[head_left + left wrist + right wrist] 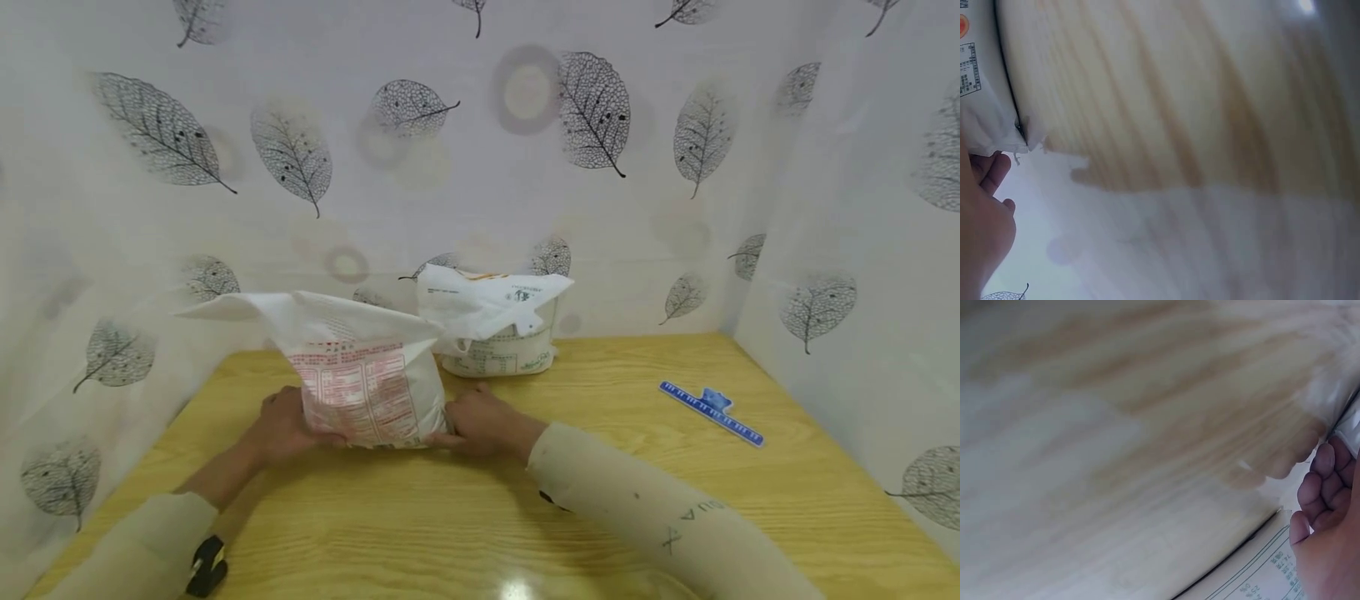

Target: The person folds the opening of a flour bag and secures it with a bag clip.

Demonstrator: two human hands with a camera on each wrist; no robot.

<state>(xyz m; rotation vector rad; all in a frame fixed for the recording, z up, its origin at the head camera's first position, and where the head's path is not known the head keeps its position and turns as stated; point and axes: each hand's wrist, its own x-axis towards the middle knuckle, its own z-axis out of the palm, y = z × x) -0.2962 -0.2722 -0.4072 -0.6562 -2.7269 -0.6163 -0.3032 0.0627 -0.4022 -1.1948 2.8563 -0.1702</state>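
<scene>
A white plastic bag with red print sits on the wooden table, its loose top flopping over to the left. My left hand grips its lower left side, thumb along the bottom front edge. At the bag's lower right corner, my right hand pinches the plastic with its fingers curled. The left wrist view has the left fingers under a bottom corner of the bag. Curled right fingers meet the bag's edge in the right wrist view. What is inside the bag is hidden.
Just behind stands a second white bag with green print, its top folded over. A blue sealing clip lies on the right of the wooden table. Leaf-patterned curtains hang around the back and sides.
</scene>
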